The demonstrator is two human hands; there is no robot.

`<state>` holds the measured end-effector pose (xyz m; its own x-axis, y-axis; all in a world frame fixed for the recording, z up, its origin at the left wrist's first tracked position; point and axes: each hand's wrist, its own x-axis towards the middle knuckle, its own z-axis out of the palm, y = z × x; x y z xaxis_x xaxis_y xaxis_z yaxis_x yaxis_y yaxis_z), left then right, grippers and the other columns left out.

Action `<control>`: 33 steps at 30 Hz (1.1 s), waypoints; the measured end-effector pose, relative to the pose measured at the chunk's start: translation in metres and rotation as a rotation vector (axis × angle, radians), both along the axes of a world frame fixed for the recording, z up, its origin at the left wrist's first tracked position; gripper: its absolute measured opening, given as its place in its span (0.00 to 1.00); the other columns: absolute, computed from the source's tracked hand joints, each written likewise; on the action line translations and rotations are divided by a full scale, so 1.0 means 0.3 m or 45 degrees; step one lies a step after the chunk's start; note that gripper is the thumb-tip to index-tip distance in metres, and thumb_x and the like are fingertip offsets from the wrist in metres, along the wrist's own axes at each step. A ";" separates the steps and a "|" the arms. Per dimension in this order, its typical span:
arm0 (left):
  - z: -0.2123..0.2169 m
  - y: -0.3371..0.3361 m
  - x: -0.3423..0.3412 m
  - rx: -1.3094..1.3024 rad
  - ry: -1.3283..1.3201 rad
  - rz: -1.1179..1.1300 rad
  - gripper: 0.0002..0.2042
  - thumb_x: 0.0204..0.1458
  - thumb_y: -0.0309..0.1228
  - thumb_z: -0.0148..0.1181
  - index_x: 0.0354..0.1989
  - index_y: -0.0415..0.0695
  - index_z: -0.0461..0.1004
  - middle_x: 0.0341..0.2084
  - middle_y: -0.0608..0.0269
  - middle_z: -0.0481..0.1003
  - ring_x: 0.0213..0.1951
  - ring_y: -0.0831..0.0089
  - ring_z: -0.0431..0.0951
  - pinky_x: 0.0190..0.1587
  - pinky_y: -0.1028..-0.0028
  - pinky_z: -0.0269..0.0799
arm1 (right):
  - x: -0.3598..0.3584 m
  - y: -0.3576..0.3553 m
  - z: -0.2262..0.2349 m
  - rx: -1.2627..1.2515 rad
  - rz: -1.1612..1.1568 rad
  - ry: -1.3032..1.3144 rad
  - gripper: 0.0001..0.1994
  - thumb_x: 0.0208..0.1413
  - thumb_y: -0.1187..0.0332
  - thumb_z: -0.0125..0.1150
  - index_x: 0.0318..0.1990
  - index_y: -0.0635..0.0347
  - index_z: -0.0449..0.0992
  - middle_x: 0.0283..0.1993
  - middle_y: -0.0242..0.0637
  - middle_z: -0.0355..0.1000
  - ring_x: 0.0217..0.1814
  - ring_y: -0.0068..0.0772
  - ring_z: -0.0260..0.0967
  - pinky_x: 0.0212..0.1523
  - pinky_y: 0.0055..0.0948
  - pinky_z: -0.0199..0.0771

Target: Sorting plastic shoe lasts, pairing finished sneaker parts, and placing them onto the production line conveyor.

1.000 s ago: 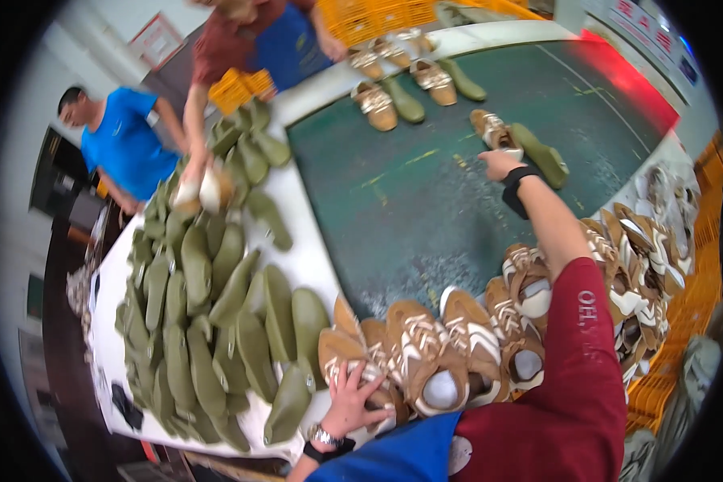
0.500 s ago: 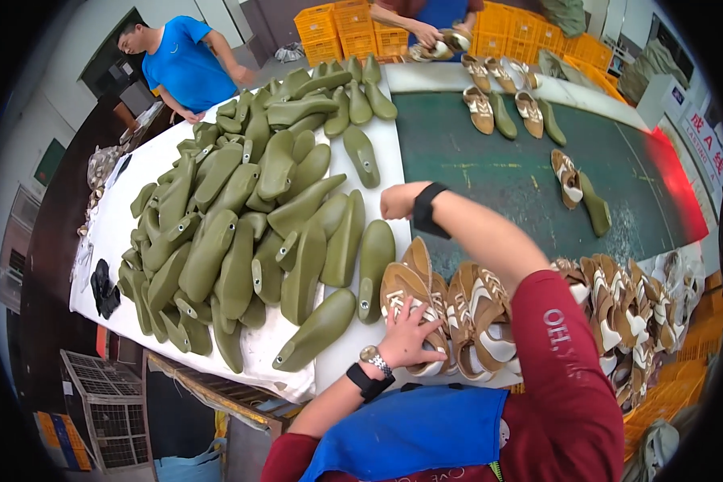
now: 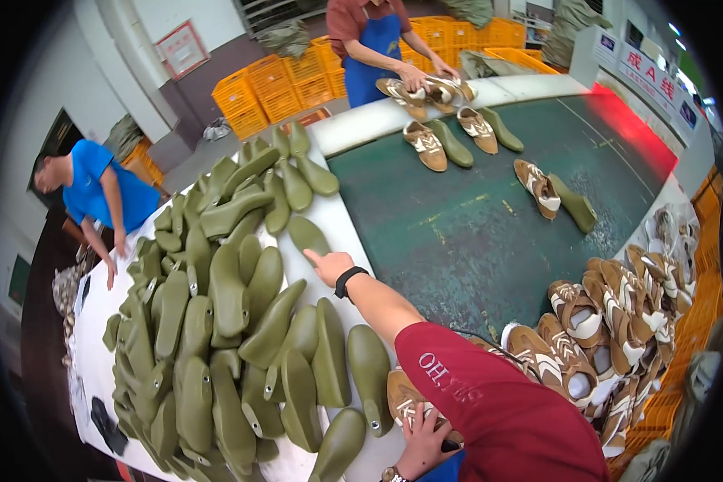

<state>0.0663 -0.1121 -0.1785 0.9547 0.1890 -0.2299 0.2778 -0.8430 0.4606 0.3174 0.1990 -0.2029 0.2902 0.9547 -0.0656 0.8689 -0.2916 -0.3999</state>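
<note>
My right hand (image 3: 332, 267) reaches across the bench with its fingers curled at the near end of an olive-green shoe last (image 3: 308, 235). That last lies flat on the white surface, just apart from the big heap of similar lasts (image 3: 225, 297); my fingers cover its heel end. Low in the view, my left hand (image 3: 424, 447) rests with spread fingers on a brown suede sneaker (image 3: 404, 394) with white stripes and laces. My right sleeve partly covers that sneaker and its neighbours. A single last (image 3: 369, 365) lies beside the sneaker.
More sneakers (image 3: 570, 353) are piled on the right. A green belt (image 3: 426, 217) carries sneakers paired with lasts. Beyond it, one person (image 3: 377, 48) handles sneakers; another in a blue shirt (image 3: 108, 185) stands left of the heap. Orange crates (image 3: 273, 88) line the back.
The view has swung to the right. My right hand has gone from a fist beside the loose last to its near end. My left hand stays on the sneaker.
</note>
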 end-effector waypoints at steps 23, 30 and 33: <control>0.093 0.012 0.018 -0.162 -0.047 0.049 0.35 0.32 0.57 0.67 0.54 0.62 0.69 0.59 0.52 0.56 0.62 0.38 0.46 0.55 0.35 0.44 | 1.013 -1.362 -0.007 -0.563 -0.727 0.037 0.39 0.45 0.73 0.52 0.67 0.38 0.44 0.47 0.52 0.71 0.49 0.49 0.70 0.49 0.42 0.68; 0.072 -0.005 -0.008 -0.183 -0.150 0.091 0.36 0.33 0.57 0.66 0.56 0.61 0.67 0.61 0.54 0.54 0.65 0.43 0.43 0.57 0.35 0.40 | 0.840 -1.187 0.250 -0.579 -0.301 -0.221 0.22 0.46 0.69 0.54 0.52 0.56 0.71 0.51 0.46 0.70 0.54 0.45 0.67 0.53 0.39 0.67; 0.090 -0.012 -0.008 -0.039 -0.082 0.062 0.37 0.36 0.59 0.62 0.57 0.58 0.65 0.61 0.52 0.54 0.65 0.45 0.42 0.59 0.37 0.39 | 0.644 -1.088 0.369 -0.423 0.130 -0.093 0.23 0.47 0.66 0.55 0.53 0.60 0.69 0.53 0.47 0.68 0.56 0.47 0.64 0.55 0.38 0.65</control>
